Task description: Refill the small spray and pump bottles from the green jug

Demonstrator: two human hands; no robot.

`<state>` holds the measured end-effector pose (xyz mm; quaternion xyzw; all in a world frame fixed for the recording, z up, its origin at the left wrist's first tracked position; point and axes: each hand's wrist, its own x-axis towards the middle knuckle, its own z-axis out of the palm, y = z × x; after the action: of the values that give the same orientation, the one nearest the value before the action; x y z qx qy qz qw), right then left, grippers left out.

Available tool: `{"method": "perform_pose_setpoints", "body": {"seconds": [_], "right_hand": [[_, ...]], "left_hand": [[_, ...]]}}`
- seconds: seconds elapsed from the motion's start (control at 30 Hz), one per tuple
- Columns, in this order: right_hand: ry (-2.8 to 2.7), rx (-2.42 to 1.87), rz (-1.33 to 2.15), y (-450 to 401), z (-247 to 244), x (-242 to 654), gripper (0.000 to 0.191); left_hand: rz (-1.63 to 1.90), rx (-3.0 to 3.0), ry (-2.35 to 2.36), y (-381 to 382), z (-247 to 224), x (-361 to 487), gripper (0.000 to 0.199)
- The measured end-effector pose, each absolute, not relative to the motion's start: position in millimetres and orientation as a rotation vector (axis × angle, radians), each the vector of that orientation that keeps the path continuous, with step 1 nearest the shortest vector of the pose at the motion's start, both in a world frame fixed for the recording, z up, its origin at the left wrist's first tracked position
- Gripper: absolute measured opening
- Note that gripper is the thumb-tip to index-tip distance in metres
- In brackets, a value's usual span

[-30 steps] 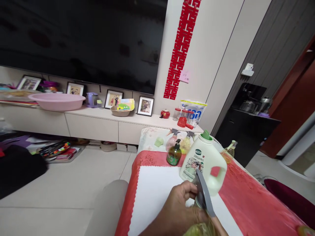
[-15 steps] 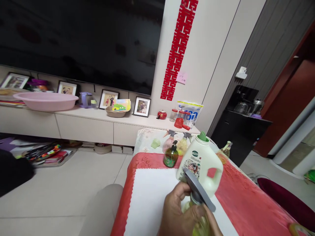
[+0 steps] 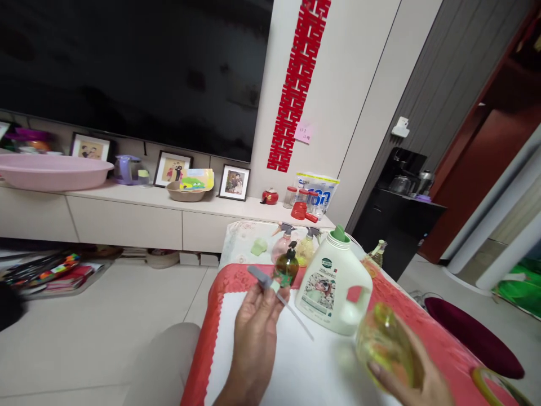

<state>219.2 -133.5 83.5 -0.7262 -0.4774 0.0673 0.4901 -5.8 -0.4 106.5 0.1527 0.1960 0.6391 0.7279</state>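
My left hand (image 3: 257,330) is closed around a grey spray head (image 3: 261,277), its thin dip tube (image 3: 300,321) slanting down to the right over the white sheet. In my right hand (image 3: 422,366) is a clear, yellow-tinted bottle (image 3: 386,347) with no head on it, blurred by motion. Between and beyond the hands stands a large pale green jug (image 3: 333,282) with a green spout in its uncapped neck. A dark green pump bottle (image 3: 286,268) is just behind my left fingers, partly hidden by them.
Pink (image 3: 282,248) and yellow (image 3: 305,251) spray bottles stand at the table's far end, near a pale green cap (image 3: 258,246). A small bottle (image 3: 377,252) is behind the jug. Red cloth (image 3: 406,310) surrounds the white sheet (image 3: 304,372). A low cabinet (image 3: 139,217) holds a pink basin (image 3: 54,172).
The spray head has come off the yellow-tinted bottle. My left hand has carried it left with its tube exposed, and my right hand has moved the bottle right.
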Motion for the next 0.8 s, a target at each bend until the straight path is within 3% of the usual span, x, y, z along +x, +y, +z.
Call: {"method": "perform_pose_setpoints", "body": {"seconds": [0.2, 0.43, 0.8], "right_hand": [[-1.490, -1.861, -0.429, -79, 177, 267, 0.087], [-1.931, -1.855, -1.087, -28, 230, 297, 0.069], [-2.136, -2.015, -1.385, -6, 266, 277, 0.069]], "left_hand": [[1.295, 0.397, 0.584, -13, 56, 23, 0.055], [1.288, 0.417, 0.624, -10, 36, 34, 0.062], [1.255, 0.351, 0.664, -7, 35, 33, 0.060]]}}
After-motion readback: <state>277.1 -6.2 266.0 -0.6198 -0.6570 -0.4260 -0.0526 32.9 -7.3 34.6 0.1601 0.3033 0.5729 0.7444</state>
